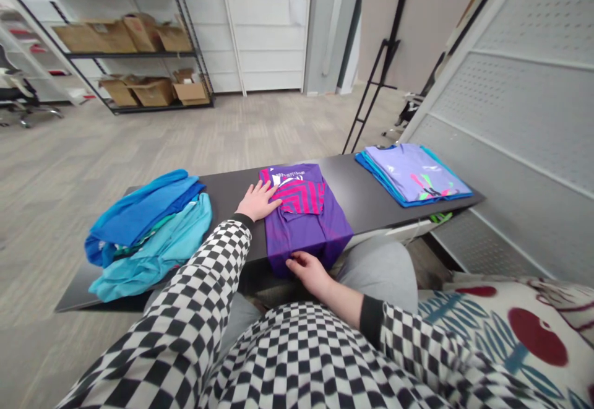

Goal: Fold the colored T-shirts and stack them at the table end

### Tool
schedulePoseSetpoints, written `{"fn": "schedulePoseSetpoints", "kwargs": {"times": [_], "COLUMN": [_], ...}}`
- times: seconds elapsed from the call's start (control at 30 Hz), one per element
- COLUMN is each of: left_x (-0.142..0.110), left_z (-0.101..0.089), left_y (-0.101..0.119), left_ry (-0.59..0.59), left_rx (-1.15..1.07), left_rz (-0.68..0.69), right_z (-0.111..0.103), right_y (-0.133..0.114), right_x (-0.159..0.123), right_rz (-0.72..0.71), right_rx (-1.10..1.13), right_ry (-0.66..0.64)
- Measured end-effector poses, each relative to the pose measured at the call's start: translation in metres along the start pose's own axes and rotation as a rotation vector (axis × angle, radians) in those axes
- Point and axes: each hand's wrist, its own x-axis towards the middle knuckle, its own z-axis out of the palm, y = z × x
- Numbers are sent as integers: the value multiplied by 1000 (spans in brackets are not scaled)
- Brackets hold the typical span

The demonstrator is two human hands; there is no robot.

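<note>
A purple T-shirt (306, 232) with pink stripes lies partly folded across the dark table, its lower end hanging over the front edge. My left hand (260, 202) rests flat on its left side, fingers spread over the striped part. At the hanging edge, my right hand (310, 271) pinches the purple cloth between thumb and fingers. To the left, a loose heap of blue shirts (143, 217) and a turquoise shirt (153, 254) lies crumpled. Over on the right sits a stack of flat folded shirts, a lilac shirt (413, 171) on top.
The narrow dark table (357, 192) stands close in front of my knees. A perforated grey partition (524, 112) borders its right end. Behind it are a black metal stand (378, 81) and a shelf with cardboard boxes (153, 91). A patterned cushion (520, 335) lies at my right.
</note>
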Motion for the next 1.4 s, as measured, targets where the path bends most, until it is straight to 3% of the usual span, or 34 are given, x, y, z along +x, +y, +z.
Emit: {"fn": "schedulePoseSetpoints", "kwargs": {"times": [0.13,0.33,0.5,0.6,0.73,0.87,0.97,1.23,1.4], "left_x": [0,4,3,2,2,2,2,2,11], "left_z": [0,1,0,0,1,2,3,-2,-1], "left_y": [0,-1,-1,-1,-1,-2,-2,-1,0], "left_ry": [4,-20,-22,-18,-11,-7,-7,-17,-14], "left_rx": [-3,7,3,7,4,-9,-6,-62,-53], "left_rz": [7,4,-1,4,3,2,-4,-24,-98], "right_z": [0,-14,-14,-12,-11,-12,-13,-19,-34], "right_y": [5,-4,-11,-13,-9,7,18,25,30], "right_x": [-1,-21,-30,-37,-36,-23,-17,-11,-13], "right_rz": [-27,-190,-70,-103,-146,-6,50,2,73], "right_rx": [10,-124,99,142,83,-13,-103,-212,-418], "right_ry": [48,65,-27,-61,-25,54,29,31,9]}}
